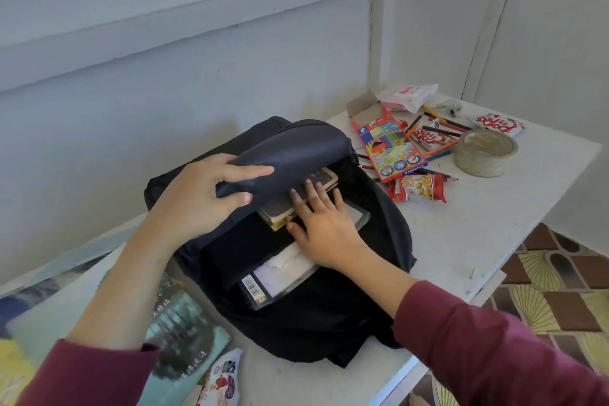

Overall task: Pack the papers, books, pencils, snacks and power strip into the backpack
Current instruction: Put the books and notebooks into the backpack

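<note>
Forearms in maroon sleeves, angled up from lower frame to black backpack, centre frame on table. Books inside, half hidden under flap. Left hand curled round lifted flap; right hand flat, fingers spread, pressing books.
</note>
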